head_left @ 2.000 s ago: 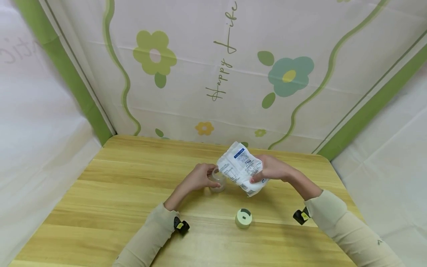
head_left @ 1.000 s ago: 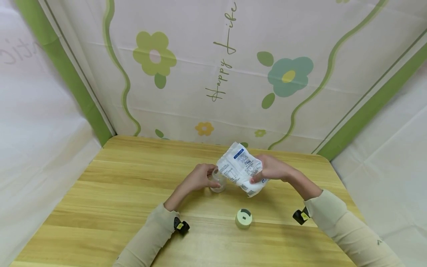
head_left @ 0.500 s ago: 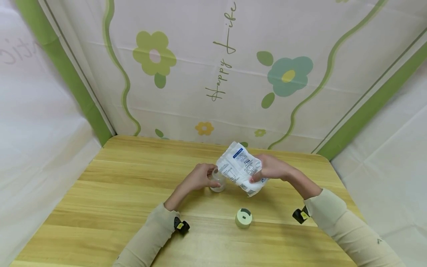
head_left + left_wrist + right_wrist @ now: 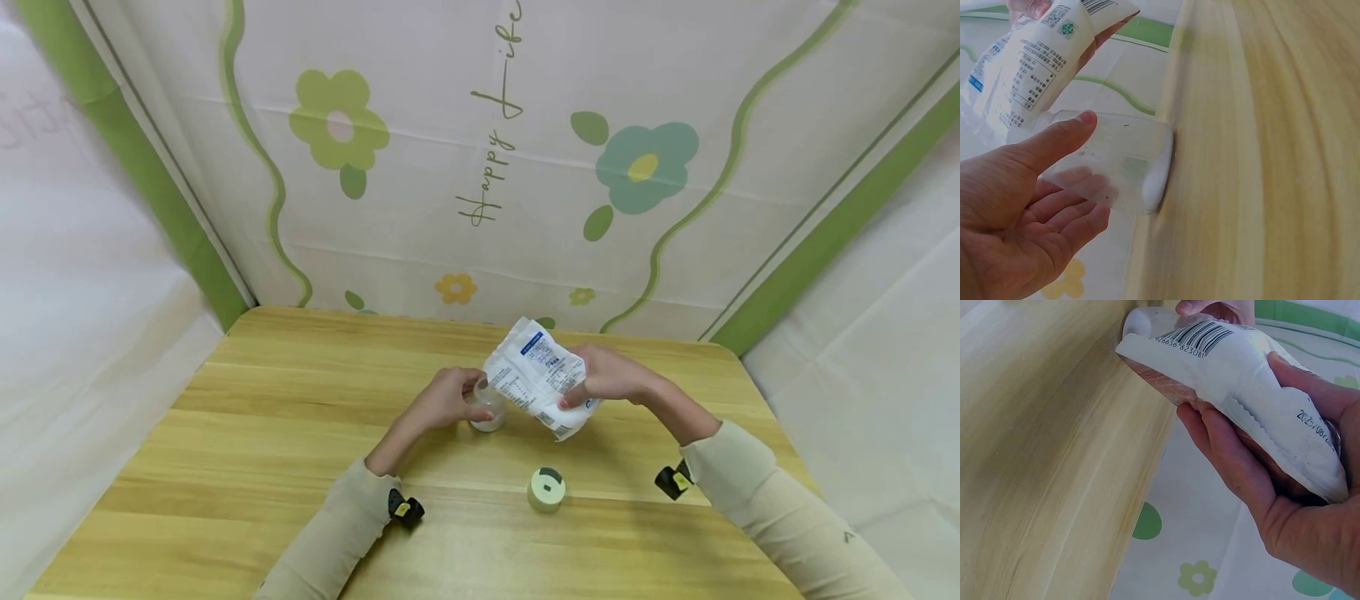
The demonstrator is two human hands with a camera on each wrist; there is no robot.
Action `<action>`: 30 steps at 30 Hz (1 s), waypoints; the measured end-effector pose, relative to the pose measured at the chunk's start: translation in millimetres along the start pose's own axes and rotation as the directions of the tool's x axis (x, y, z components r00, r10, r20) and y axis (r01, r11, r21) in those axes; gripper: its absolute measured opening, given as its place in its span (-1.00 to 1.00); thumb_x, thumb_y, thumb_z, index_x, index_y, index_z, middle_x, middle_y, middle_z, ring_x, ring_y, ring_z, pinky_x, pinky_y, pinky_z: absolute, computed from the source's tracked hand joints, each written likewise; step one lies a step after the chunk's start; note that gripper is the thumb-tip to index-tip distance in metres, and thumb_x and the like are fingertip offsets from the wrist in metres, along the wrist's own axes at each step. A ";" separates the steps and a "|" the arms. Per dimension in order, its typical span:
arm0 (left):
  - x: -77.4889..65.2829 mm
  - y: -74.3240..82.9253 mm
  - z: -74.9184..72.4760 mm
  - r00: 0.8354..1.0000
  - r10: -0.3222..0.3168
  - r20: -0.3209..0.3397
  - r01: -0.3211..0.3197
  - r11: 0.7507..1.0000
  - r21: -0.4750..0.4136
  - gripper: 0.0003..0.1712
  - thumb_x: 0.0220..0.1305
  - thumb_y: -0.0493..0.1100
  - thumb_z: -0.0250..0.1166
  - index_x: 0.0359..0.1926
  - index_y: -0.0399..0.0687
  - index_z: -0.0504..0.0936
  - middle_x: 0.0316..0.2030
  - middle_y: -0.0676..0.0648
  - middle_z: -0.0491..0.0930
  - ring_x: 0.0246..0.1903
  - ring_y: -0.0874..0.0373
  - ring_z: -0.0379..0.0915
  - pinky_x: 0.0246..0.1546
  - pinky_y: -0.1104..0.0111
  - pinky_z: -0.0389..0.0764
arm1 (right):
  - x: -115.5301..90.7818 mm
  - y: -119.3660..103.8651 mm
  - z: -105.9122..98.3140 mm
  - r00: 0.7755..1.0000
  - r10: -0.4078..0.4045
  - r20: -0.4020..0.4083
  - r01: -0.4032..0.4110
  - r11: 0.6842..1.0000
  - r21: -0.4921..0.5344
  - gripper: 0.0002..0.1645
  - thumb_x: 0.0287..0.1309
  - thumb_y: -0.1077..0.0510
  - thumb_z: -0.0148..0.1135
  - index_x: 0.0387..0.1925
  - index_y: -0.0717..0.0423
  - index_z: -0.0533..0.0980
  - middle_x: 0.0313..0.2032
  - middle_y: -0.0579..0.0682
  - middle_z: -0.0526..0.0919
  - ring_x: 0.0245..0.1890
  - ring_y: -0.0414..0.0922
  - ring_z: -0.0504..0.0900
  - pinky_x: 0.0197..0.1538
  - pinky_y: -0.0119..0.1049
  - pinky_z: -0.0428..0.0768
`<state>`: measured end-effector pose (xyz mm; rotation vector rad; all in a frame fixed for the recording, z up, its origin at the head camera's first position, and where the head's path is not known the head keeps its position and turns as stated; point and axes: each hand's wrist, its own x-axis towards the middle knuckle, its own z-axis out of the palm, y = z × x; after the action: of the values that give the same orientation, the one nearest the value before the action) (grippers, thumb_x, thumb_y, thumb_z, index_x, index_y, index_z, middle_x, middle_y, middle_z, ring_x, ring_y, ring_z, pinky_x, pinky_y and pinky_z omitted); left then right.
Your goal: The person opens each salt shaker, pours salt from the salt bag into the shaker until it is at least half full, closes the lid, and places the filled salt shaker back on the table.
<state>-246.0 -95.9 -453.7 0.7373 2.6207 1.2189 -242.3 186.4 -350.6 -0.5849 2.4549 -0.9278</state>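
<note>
My left hand (image 4: 442, 398) holds a clear jar (image 4: 490, 412) upright on the table, thumb on the near side and fingers round the far side. In the left wrist view, a layer of white powder or grains (image 4: 1157, 175) lies at the bottom of the jar. A printed white plastic bag (image 4: 536, 375) is tilted in my right hand (image 4: 613, 375), its upper left end over the jar's mouth. The right thumb presses on the bag's printed face, fingers beneath. Where bag and jar meet is mostly hidden. A pale green lid (image 4: 546, 492) sits nearer on the table.
The wooden table (image 4: 247, 450) has its far edge against a white cloth (image 4: 420, 233) printed with flowers. More white cloth with green borders stands on the left and right. A small black camera (image 4: 406, 508) is strapped to the left wrist, another (image 4: 672, 481) to the right.
The head view has shifted slightly. Both hands keep their grip, with the bag still tilted at the jar. The jar's bottom looks a little whiter than two seconds ago.
</note>
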 end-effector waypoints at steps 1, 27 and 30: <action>-0.1 -0.1 -0.4 1.000 0.001 -0.002 -0.001 1.000 0.003 -0.54 0.00 -0.12 0.59 -0.10 -0.21 0.64 -0.09 -0.11 0.72 -0.10 0.10 0.62 -0.03 0.24 0.64 | 0.2 -0.3 -0.1 1.000 -0.002 0.000 0.002 1.000 -0.002 -0.38 -0.14 0.19 0.50 0.04 0.25 0.53 -0.23 0.04 0.71 -0.32 -0.12 0.65 -0.21 -0.23 0.60; -1.3 0.4 0.1 1.000 -0.018 0.007 0.019 0.998 -0.057 -0.42 0.00 -0.16 0.58 0.08 -0.20 0.64 -0.01 -0.09 0.71 -0.03 0.11 0.64 0.04 0.22 0.63 | 0.9 0.4 -1.6 1.000 -0.010 0.015 0.010 1.000 0.010 -0.39 -0.15 0.23 0.49 0.02 0.28 0.52 -0.25 0.05 0.72 -0.33 -0.11 0.67 -0.23 -0.22 0.62; -1.3 0.8 -0.2 1.000 -0.016 0.007 0.017 0.998 -0.063 -0.43 0.00 -0.16 0.59 0.07 -0.19 0.65 -0.02 -0.10 0.72 -0.03 0.09 0.64 0.04 0.22 0.63 | 1.0 0.1 -1.6 1.000 -0.010 0.016 0.009 1.000 0.011 -0.40 -0.16 0.24 0.49 0.01 0.28 0.53 -0.26 0.05 0.72 -0.33 -0.11 0.67 -0.23 -0.22 0.62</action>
<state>-244.6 -96.2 -453.1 0.7062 2.5651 1.2852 -244.0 186.7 -349.8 -0.5984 2.4330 -0.9362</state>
